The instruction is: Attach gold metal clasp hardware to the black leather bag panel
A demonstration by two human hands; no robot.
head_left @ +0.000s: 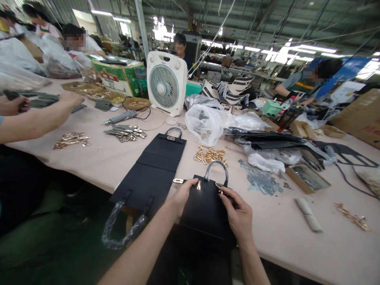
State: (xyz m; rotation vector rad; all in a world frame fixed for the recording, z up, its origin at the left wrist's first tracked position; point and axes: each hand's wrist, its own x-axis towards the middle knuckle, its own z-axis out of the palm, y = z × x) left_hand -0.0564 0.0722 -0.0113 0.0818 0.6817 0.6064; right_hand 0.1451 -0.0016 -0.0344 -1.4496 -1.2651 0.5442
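Note:
A small black handbag (204, 209) stands in front of me at the table's edge, its wrapped handle (218, 163) upright. My left hand (182, 196) grips the bag's upper left side. A strap end with a gold plate (178, 181) juts out beside those fingers, and a gold clasp (198, 185) shows on the bag near the fingertips. My right hand (240, 213) is closed at the upper right corner, pinching a strap end with a gold plate (219, 185); its fingers partly hide it. To the left lies a second black bag, unfolded flat (157, 166).
Gold fittings (209, 155) and grey metal plates (263, 178) lie in piles beyond the bag. A box fan (166, 85), a grey power screwdriver (120, 117) and strap pieces (126, 132) are farther back. A co-worker's arms (38, 118) reach in from the left.

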